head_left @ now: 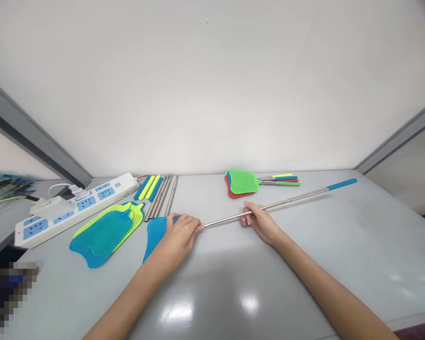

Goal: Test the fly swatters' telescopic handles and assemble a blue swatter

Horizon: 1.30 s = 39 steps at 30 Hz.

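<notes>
A fly swatter with a blue perforated head [154, 236] and a long metal telescopic rod [290, 200] stretches across the middle, ending in a blue grip [343, 184] at the right. My left hand [184, 231] is closed over the place where head and rod meet, hiding that joint. Around the rod's middle, my right hand [260, 222] is closed with its fingers curled. Left of my left hand lie loose swatter heads, a blue one [104, 233] on top of a yellow-green one [139, 215]. Several bare metal rods [163, 198] lie behind it, beside short blue and yellow grips [151, 188].
Stacked swatters with a green head [243, 182] on top lie by the back wall. A white power strip [116, 191] with blue sockets and a plugged-in white adapter [51, 207] runs along the left. Grey frame posts [396, 137] stand at both sides.
</notes>
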Each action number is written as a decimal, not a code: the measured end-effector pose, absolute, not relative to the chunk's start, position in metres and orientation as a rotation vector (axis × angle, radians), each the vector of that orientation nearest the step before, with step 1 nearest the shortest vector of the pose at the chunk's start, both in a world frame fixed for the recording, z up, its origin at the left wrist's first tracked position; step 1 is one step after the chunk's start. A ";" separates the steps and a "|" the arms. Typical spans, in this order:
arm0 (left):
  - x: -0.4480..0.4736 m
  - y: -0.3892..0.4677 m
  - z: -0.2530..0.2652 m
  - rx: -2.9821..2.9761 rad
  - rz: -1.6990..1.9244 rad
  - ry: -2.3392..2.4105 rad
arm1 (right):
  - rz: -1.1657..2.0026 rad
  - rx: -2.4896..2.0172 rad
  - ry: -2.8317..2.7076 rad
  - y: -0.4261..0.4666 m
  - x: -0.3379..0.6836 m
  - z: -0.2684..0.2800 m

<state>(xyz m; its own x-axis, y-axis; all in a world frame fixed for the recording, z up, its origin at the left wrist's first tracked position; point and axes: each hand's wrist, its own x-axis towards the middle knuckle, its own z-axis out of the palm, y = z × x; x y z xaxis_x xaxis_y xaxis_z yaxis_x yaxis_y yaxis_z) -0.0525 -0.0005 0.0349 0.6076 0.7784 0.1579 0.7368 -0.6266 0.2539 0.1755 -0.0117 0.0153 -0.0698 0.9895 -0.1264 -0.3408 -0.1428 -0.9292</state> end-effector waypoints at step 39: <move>-0.049 -0.004 0.034 2.663 0.419 1.252 | 1.480 -0.985 -0.886 -0.008 0.174 0.012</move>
<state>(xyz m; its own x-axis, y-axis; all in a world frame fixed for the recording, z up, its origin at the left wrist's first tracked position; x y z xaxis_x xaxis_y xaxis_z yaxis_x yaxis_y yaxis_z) -0.0492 -0.0036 0.0344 0.6079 0.7733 0.1798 0.7257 -0.6331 0.2692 0.1740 -0.0082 0.0120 -0.0581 0.9922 -0.1103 -0.3716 -0.1241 -0.9201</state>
